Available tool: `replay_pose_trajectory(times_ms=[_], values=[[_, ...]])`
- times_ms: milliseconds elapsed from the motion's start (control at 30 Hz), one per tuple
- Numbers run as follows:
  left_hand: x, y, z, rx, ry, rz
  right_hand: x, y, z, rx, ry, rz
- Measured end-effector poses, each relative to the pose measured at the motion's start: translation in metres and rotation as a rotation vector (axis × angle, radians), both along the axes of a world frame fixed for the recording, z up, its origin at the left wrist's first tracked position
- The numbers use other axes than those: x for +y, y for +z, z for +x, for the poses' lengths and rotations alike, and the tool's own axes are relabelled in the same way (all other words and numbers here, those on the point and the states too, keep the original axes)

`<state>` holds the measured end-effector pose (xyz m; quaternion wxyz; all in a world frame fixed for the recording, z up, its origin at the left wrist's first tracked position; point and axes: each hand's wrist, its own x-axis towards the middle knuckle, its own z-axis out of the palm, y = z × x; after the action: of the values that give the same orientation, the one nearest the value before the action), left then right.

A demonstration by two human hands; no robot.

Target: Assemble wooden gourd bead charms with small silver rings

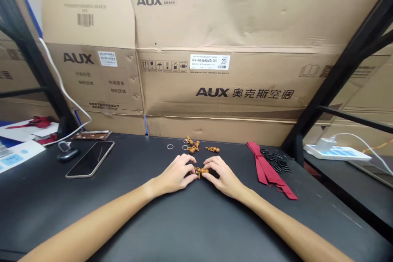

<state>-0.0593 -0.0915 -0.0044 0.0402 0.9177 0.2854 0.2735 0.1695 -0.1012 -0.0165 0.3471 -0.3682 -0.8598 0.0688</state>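
A small brown gourd pendant (pixel 203 170) with a yellow-orange cord lies low over the black table, between my two hands. My right hand (pixel 223 177) pinches its rounded end between thumb and fingers. On the cord side, my left hand (pixel 178 174) has its thumb and fingertips closed around what looks like a metal ring, partly hidden by the fingers. Just beyond the hands sits a small cluster of similar gourd pendants (pixel 192 147) with cords. One more gourd pendant (pixel 213 149) lies to their right, and a loose metal ring (pixel 170 146) to their left.
Red ribbon strips (pixel 270 172) and a pile of black clasps (pixel 278 161) lie to the right. A phone (pixel 91 159) and a black key fob (pixel 68 154) are on the left. Large cardboard boxes (pixel 245 28) stand along the back, between black metal posts (pixel 302 131).
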Motion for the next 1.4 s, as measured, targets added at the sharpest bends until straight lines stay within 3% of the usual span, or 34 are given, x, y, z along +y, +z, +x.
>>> replay_pose_trajectory(times_ms=[133, 333, 567, 800, 1067, 1400], values=[[0.000, 0.000, 0.001, -0.002, 0.002, 0.013, -0.003, 0.002, -0.002, -0.025, 0.041, -0.006], [0.004, 0.000, -0.001, -0.040, -0.033, -0.044, 0.006, -0.005, 0.004, -0.009, -0.122, 0.016], [0.008, -0.001, -0.001, -0.100, 0.001, -0.158, 0.003, -0.002, 0.003, 0.039, -0.041, 0.009], [0.005, 0.001, 0.000, -0.122, 0.032, -0.171, -0.005, 0.006, -0.002, 0.038, 0.066, -0.013], [0.012, 0.003, -0.003, -0.171, -0.019, -0.261, 0.003, -0.002, 0.001, 0.022, -0.087, 0.020], [0.021, 0.003, -0.004, -0.286, 0.004, -0.474, 0.002, -0.001, 0.000, 0.027, -0.053, 0.000]])
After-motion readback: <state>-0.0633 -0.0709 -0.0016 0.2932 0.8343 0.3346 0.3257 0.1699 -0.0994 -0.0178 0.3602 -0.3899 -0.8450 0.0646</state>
